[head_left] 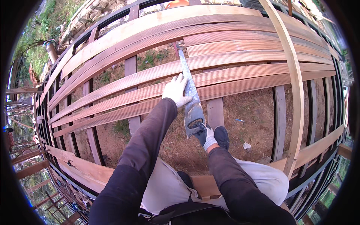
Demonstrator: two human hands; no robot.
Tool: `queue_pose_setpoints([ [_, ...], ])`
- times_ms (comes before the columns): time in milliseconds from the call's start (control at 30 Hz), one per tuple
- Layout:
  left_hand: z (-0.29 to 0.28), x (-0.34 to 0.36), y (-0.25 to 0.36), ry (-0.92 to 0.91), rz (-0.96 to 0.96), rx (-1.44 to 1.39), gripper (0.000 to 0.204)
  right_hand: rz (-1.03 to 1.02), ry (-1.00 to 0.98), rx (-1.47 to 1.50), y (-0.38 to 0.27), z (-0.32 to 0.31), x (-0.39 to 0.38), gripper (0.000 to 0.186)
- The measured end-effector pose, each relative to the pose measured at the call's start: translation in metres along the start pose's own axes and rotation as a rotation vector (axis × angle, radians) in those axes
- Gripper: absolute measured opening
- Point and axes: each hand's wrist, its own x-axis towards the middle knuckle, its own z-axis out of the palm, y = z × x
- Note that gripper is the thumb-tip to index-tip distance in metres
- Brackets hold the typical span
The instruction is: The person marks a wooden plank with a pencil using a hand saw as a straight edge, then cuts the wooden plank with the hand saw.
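A handsaw [192,90] with a worn, spotted blade lies across the grooved wooden boards [221,77], its tip pointing away from me. My right hand [208,138], in a white glove with dark palm and fingers, is closed round the saw's dark handle [195,123] at the near side of the boards. Just left of the blade, my left hand [175,90] lies on the boards in a white glove, fingers stretched out and the thumb close against the blade. The blade hides part of the board edges beneath it.
Joists [278,122] run beneath the boards, with open gaps down to bare soil [247,108]. A long pale plank [294,75] crosses over the boards on the right. My dark shoe [222,137] is beside the right hand. Dark metal framing [112,17] edges the deck.
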Motion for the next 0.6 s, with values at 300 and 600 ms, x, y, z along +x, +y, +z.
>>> queue_pose_setpoints([
  [300, 0.004, 0.015, -0.002, -0.132, -0.028, 0.106, 0.102, -0.066, -0.012, 0.094, 0.014, -0.016, 0.005, 0.035],
  [600, 0.007, 0.025, -0.005, -0.176, 0.0, 0.083, 0.105, -0.105, 0.009, 0.014, 0.024, -0.013, 0.01, 0.031],
])
